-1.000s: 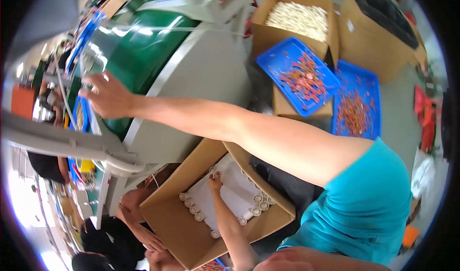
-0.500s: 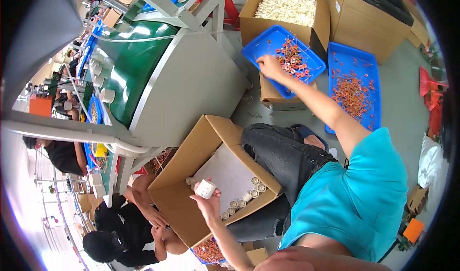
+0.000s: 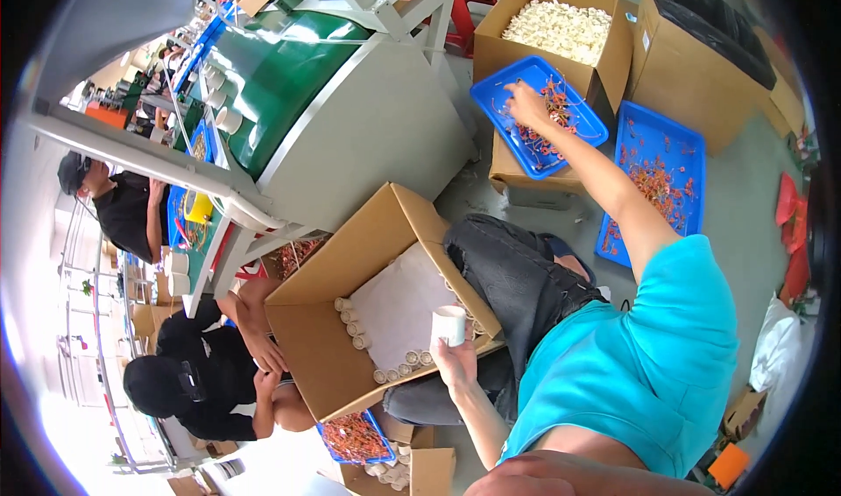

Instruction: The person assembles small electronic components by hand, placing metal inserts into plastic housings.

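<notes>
My left hand [image 3: 455,362] is closed round a small white cylindrical cup [image 3: 448,324], held upright over the near side of a cardboard box [image 3: 328,360]. White paper [image 3: 394,299] lines this box, and several similar white cups [image 3: 352,325] lie in rows along its edges. Over a blue tray [image 3: 497,88] my right hand [image 3: 527,108] reaches down, its fingers apart. Small red and white pieces with thin wires [image 3: 557,106] lie heaped in this tray beside the hand. Nothing is visible in the right fingers, though their tips are small in view.
A second blue tray [image 3: 694,145] with red wired pieces lies on the floor. Behind stands a box [image 3: 491,36] of small cream-coloured parts. A green conveyor [image 3: 307,49] runs at upper left. One person in black [image 3: 197,364] sits close to the lined box; another [image 3: 127,207] is farther off.
My left hand has brought the cup rightward and slightly up, toward the near edge of the lined box. My right hand stays over the tray, its fingers more spread. The whole view has shifted.
</notes>
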Tool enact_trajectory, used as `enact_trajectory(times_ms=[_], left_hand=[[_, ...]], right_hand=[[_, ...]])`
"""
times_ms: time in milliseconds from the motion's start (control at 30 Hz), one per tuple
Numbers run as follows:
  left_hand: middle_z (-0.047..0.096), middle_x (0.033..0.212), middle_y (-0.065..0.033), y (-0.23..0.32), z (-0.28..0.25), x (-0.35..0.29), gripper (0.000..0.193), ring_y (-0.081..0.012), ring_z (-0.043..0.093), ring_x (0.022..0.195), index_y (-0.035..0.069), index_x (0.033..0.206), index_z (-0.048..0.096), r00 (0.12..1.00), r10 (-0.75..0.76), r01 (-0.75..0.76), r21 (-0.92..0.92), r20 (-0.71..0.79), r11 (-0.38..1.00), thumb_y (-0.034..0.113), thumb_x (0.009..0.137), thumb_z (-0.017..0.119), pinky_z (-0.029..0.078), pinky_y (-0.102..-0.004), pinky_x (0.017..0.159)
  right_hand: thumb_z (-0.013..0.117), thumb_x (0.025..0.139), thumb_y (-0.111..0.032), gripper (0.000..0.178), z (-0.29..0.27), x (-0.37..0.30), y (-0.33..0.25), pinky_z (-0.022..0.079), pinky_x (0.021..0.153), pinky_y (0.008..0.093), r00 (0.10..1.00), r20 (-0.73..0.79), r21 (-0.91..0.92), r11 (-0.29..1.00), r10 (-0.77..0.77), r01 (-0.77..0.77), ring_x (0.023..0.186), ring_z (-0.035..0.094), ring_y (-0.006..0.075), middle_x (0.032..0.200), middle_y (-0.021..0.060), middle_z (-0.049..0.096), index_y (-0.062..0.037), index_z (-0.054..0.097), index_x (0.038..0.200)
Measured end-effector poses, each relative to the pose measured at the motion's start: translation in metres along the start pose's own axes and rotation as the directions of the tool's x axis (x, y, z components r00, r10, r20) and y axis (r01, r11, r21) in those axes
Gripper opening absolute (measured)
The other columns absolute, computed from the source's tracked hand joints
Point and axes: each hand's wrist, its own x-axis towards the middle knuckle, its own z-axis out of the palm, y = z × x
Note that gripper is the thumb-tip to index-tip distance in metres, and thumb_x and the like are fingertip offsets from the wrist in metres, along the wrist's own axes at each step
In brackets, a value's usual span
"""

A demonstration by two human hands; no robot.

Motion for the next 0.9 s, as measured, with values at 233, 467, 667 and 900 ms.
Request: enact_trajectory(times_ms=[233, 467, 667, 900], left_hand=[[0.056, 0.130, -0.0153, 0.002, 0.002, -0.007, 0.055, -0.0296, 0.059, 0.112, 0.000, 0.136, 0.043, 0.995, -0.098, 0.098, -0.022, 0.002, 0.995, 0.029, 0.094, 0.064, 0.050, -0.0426, 0.098], [0.060, 0.121, -0.0150, 0.016, 0.045, 0.000, 0.085, -0.0291, 0.063, 0.108, -0.001, 0.144, 0.035, 0.984, -0.085, 0.060, 0.153, 0.157, 0.986, 0.013, 0.075, 0.083, 0.049, -0.0378, 0.099], [0.057, 0.123, -0.0160, 0.054, 0.069, -0.024, 0.050, -0.0286, 0.058, 0.110, 0.001, 0.107, 0.059, 0.738, 0.601, -0.440, 0.894, 0.308, 0.081, 0.007, 0.064, 0.084, 0.046, -0.0385, 0.094], [0.052, 0.136, -0.0217, 0.076, 0.076, -0.030, 0.045, -0.0332, 0.056, 0.119, 0.003, 0.101, 0.060, 0.778, 0.571, -0.302, 0.953, 0.263, -0.026, 0.012, 0.065, 0.085, 0.047, -0.0412, 0.094]], right_hand=[[0.075, 0.082, -0.011, 0.018, -0.084, -0.023, -0.030, 0.050, 0.069, 0.0284, 0.964, -0.203, 0.555, 0.831, 0.170, -0.030, 0.075, 0.062, 0.0153, 0.088, 0.0081, 0.067, -0.0018, 0.074, 0.098], [0.064, 0.089, 0.002, 0.018, -0.136, -0.181, -0.131, 0.056, 0.073, 0.0275, 0.816, 0.547, 0.804, 0.390, -0.187, -0.450, 0.083, 0.069, 0.0165, 0.094, 0.0103, 0.069, 0.0059, 0.068, 0.105], [0.064, 0.087, 0.005, 0.024, -0.131, -0.234, -0.191, 0.057, 0.075, 0.0279, 0.591, 0.676, 0.736, 0.446, -0.440, -0.510, 0.084, 0.068, 0.0170, 0.104, 0.0121, 0.068, 0.0078, 0.066, 0.111], [0.062, 0.087, 0.009, 0.022, -0.145, -0.240, -0.222, 0.055, 0.088, 0.0305, 0.384, 0.729, 0.676, 0.507, -0.567, -0.534, 0.097, 0.068, 0.0189, 0.108, 0.0127, 0.067, 0.0065, 0.067, 0.109]])
